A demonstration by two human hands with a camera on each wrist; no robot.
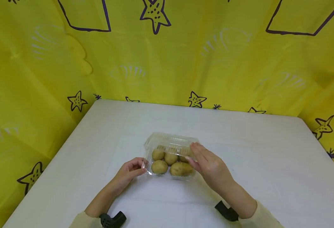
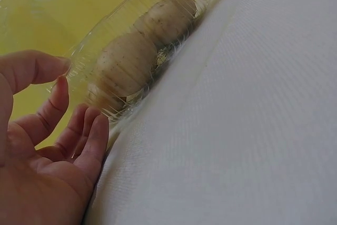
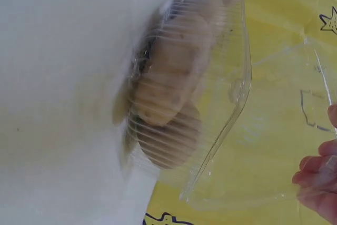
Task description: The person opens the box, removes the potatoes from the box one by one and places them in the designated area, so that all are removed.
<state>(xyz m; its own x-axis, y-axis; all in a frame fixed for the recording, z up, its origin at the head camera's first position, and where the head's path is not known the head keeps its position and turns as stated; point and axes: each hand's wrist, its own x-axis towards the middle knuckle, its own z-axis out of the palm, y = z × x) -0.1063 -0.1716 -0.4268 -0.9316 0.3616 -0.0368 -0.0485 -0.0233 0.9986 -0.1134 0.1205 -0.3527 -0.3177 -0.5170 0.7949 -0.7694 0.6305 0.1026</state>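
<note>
A clear plastic container (image 1: 167, 176) with a hinged lid (image 1: 167, 138) sits on the white table, several potatoes (image 1: 181, 169) inside it. The lid slants up, partly raised, over the back row. At the container's left side, my left hand (image 1: 129, 172) pinches the rim; its other fingers lie loosely curled by the wall in the left wrist view. My right hand (image 1: 212, 167) is at the lid's right corner, fingers extended along it and thumb near its front edge. In the right wrist view, fingertips (image 3: 313, 175) show at the lid's clear plastic.
The white table (image 1: 255, 164) spreads around the container on all sides. Behind it and at both sides hangs a yellow curtain (image 1: 178, 63) with drawn stars. A black wrist device (image 1: 113, 220) sits by the left sleeve, another (image 1: 226, 211) by the right.
</note>
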